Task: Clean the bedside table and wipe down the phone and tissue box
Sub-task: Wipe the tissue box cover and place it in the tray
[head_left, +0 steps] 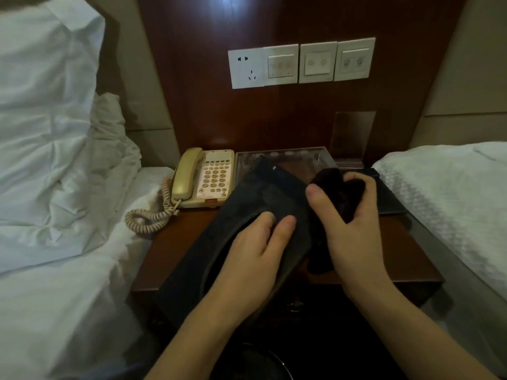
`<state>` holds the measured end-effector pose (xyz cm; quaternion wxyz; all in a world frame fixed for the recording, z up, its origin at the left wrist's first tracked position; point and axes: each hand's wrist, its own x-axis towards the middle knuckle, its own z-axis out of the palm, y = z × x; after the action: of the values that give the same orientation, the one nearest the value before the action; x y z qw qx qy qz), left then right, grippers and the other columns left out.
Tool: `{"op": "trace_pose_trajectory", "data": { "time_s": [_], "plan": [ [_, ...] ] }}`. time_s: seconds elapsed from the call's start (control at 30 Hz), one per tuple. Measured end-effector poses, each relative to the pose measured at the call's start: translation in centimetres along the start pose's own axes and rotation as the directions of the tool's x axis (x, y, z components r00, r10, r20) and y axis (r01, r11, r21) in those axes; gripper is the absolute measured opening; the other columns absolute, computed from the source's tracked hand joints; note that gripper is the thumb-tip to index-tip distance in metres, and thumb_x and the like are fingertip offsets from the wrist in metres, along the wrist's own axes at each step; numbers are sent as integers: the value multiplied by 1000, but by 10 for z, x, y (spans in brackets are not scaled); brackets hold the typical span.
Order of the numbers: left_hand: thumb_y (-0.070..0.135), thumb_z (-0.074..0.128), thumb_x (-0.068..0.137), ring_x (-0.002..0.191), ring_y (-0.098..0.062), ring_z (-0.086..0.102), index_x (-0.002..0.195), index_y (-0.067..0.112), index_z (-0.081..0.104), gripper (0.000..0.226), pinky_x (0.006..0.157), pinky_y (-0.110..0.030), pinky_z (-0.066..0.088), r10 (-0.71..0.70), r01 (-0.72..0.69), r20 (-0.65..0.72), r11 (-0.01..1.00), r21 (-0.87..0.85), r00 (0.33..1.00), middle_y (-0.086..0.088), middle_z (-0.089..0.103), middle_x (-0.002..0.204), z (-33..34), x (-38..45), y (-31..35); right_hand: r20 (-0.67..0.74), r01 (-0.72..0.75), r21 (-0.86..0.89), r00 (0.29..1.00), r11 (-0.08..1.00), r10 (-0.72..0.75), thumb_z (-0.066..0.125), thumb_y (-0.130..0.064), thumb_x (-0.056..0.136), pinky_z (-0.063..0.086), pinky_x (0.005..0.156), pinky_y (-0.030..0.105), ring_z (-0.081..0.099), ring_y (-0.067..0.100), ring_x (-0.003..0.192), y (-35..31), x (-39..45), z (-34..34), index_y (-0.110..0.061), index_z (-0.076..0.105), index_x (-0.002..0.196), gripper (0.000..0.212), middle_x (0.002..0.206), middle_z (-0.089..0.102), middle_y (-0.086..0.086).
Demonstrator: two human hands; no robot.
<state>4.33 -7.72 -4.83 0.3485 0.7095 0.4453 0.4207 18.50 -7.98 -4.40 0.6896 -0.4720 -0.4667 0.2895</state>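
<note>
Gripping dark tissue box [247,212] with left hand [252,250], fingers hooked into the oval slot, thumb on top; box tilted up above bedside table [175,242]. Right hand [348,215] bunches dark cloth [338,187] against box's right side (fingers curled tight round it). Phone [204,178] sits back left on table, untouched

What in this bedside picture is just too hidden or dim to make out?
Head view only:
- Tissue box: its opening is covered by the left hand.
- Cloth: bunched in the right hand; shape hidden.
- Switch panel: symbols too small.
- Clear tray: contents hidden behind the box.
- Phone: key labels blurred.
</note>
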Motion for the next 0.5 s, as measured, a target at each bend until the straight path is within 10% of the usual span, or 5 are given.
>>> {"op": "trace_pose_trajectory", "data": {
  "time_s": [0.37, 0.5],
  "plan": [
    [36, 43, 106, 68, 3, 56, 78, 19, 52, 34, 64, -16, 39, -199, 188, -68, 973, -133, 978, 24, 60, 71, 36, -20, -1, -275, -73, 120, 956, 990, 103, 69, -35, 83, 49, 76, 12, 60, -6, 95, 21, -39, 13, -40, 41, 101, 33, 116, 56, -5],
    [40, 41, 106, 72, 3, 60, 84, 17, 59, 36, 64, -16, 41, -356, 311, -161, 918, -247, 921, 6, 62, 78, 37, -15, -8, -172, -124, 124, 975, 984, 144, 72, -41, 72, 50, 91, 18, 56, 6, 118, 34, -59, 23, -36, 47, 99, 37, 135, 50, -9]
  ]
}}
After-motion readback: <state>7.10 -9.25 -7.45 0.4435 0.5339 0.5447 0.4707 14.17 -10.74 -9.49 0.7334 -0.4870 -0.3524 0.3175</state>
